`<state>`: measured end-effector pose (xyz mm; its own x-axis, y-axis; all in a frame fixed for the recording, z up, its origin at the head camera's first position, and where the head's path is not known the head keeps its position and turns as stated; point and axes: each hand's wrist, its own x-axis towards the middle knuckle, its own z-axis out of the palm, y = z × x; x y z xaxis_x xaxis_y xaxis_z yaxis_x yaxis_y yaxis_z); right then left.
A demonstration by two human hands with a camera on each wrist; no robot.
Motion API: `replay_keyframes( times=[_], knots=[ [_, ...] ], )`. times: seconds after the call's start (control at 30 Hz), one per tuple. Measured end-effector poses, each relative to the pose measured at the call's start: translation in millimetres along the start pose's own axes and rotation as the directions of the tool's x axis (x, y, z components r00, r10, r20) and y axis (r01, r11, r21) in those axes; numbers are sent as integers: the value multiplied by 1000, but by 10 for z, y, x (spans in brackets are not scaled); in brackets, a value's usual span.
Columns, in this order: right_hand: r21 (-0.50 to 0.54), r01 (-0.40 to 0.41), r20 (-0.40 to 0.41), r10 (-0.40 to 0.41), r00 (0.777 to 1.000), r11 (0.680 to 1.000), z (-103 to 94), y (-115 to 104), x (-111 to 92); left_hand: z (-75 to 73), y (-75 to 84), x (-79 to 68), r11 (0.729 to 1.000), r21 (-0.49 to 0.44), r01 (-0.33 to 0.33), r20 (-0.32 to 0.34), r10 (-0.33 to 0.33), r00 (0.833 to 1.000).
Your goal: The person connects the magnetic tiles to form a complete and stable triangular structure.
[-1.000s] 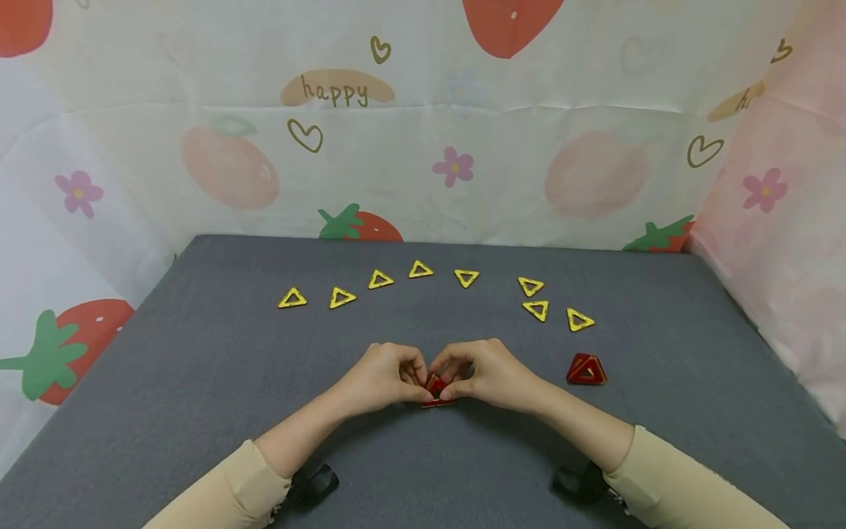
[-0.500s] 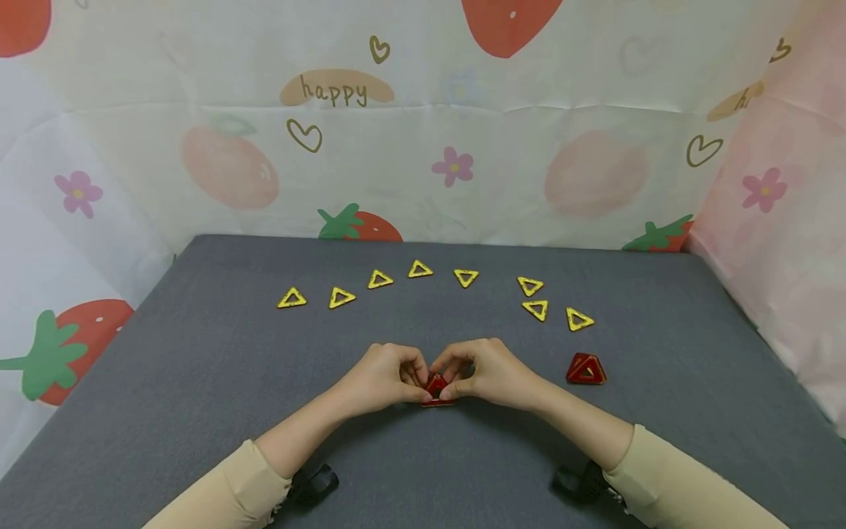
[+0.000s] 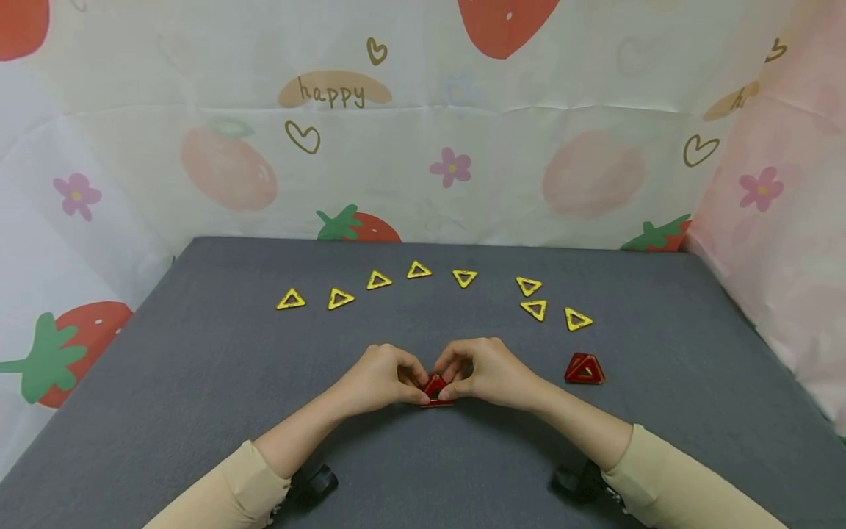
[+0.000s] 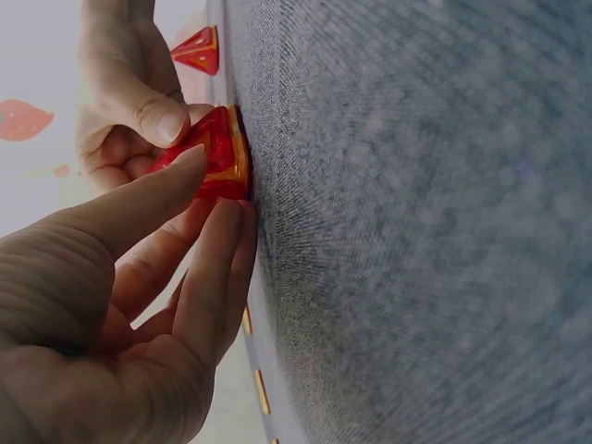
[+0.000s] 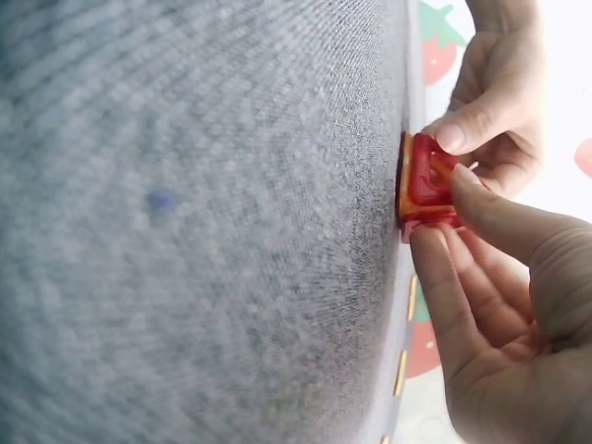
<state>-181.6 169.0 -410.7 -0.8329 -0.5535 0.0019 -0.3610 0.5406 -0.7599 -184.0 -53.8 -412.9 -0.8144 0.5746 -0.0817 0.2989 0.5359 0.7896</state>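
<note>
I see the left hand (image 3: 385, 375) and right hand (image 3: 489, 373) hardly shifted from a second ago, fingers of both pinching the red triangular pieces (image 3: 435, 382) on the worktop (image 3: 429, 470) — near face now sitting straighter. The backdrop (image 3: 423, 132) behind reads "happy" — legibly.

The word "happy" (image 3: 332, 93) stands in brown handwritten letters on a tan oval (image 3: 377, 89) of the backdrop cloth (image 3: 410, 191), up and left of the central pink flower (image 3: 451, 167), while a second tan oval (image 3: 718, 109), up and well right of that flower, bears lettering legible only as a starting "h".
</note>
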Motion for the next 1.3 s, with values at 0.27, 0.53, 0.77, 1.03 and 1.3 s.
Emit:
replay_keyframes(
  times=[0.27, 0.53, 0.77, 1.03, 1.3],
  knots=[
    [-41, -35, 23, 36, 999, 999, -31, 17, -20, 21, 32, 23, 1000, -1, 27, -1, -27, 1000],
    [-64, -18, 18, 19, 1000, 998, -120, 44, -74, 76, 110, 107, 1000, 2, 18, -22, -18, 1000],
    [-135, -38, -5, 38, 999, 990, -275, 79, -155, 168, 236, 258, 1000, 18, -16, -51, 17, 999],
    [-163, -88, -23, 85, 996, 983, -555, 174, -254, 299, 398, 533, 997, 71, -21, -103, 28, 994],
    [-209, -128, -42, 122, 992, 970, -839, 244, -315, 393, 588, 748, 998, 59, -21, -143, 29, 989]
  ],
)
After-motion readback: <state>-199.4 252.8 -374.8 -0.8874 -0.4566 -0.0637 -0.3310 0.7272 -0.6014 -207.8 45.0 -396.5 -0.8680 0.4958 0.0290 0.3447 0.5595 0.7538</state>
